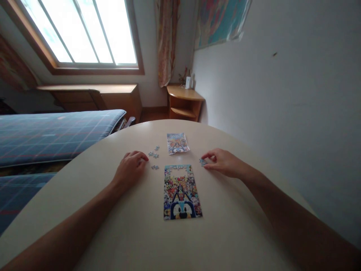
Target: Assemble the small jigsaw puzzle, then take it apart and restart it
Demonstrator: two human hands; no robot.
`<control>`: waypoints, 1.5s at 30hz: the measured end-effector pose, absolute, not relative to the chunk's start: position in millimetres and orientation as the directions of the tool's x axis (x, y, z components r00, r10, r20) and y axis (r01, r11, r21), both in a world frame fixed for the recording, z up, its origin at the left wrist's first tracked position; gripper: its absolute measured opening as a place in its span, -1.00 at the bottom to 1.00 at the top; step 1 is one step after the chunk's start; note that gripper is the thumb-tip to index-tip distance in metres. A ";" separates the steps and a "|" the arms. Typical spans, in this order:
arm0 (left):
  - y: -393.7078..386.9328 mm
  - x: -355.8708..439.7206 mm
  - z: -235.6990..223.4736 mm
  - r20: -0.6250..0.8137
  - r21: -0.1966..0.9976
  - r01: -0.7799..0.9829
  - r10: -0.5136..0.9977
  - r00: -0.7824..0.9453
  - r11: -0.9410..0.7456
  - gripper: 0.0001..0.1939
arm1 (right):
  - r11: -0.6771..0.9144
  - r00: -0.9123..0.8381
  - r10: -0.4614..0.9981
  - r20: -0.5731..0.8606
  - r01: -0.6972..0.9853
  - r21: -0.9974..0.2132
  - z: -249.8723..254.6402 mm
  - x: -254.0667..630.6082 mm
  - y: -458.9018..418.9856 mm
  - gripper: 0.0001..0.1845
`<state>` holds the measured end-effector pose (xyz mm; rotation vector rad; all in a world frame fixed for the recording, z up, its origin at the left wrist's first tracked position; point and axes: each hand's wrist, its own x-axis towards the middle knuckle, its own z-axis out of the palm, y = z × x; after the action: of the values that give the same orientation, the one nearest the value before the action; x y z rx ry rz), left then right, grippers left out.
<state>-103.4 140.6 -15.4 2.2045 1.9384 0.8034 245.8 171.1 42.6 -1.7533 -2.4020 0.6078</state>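
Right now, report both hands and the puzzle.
Left bare hand by loose blue-white jigsaw pieces. Right bare hand touching similar small pieces. Colourful rectangular jigsaw puzzle: gap near top. Creased printed paper beyond.

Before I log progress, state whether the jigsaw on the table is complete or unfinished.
Unfinished: the jigsaw has a gap near its top, and loose pieces lie to its left.

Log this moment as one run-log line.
left hand: resting on table; right hand: fingertips at small piece, grip unclear; puzzle: gap near top; loose pieces: left of puzzle; printed sheet: beyond puzzle
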 end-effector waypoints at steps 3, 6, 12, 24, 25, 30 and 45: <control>138.4 -101.3 -17.8 0.335 0.413 0.878 0.937 0.098 -0.240 -0.78 | 0.277 -0.357 0.920 -0.163 0.884 -0.377 44.2 247.8 170.9 -0.60; 136.8 -100.0 -18.4 0.347 0.412 0.873 0.931 0.114 -0.261 -0.79 | 0.255 -0.338 0.925 -0.175 0.891 -0.375 44.8 250.2 170.6 -0.56; 135.4 -97.7 -14.3 0.352 0.403 0.877 0.929 0.114 -0.260 -0.80 | 0.274 -0.346 0.927 -0.146 0.889 -0.367 43.5 250.4 170.1 -0.62; 135.5 -97.3 -14.3 0.350 0.407 0.878 0.931 0.105 -0.252 -0.81 | 0.313 -0.368 0.923 -0.109 0.886 -0.342 44.8 244.5 164.0 -0.68; 135.5 -97.3 -14.4 0.350 0.406 0.878 0.931 0.106 -0.253 -0.80 | 0.312 -0.371 0.922 -0.115 0.885 -0.346 45.2 243.9 163.5 -0.69; 135.0 -96.9 -14.3 0.348 0.407 0.879 0.932 0.104 -0.250 -0.80 | 0.284 -0.375 0.909 -0.180 0.876 -0.391 45.9 240.5 161.9 -0.80; 135.7 -98.8 -16.3 0.365 0.412 0.874 0.926 0.103 -0.259 -0.82 | 0.217 -0.341 0.920 -0.195 0.855 -0.471 41.9 243.3 163.0 -0.64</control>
<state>-98.8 135.7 -16.3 2.2627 1.8531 0.8653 243.3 163.0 41.9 -1.7235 -2.3496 0.7756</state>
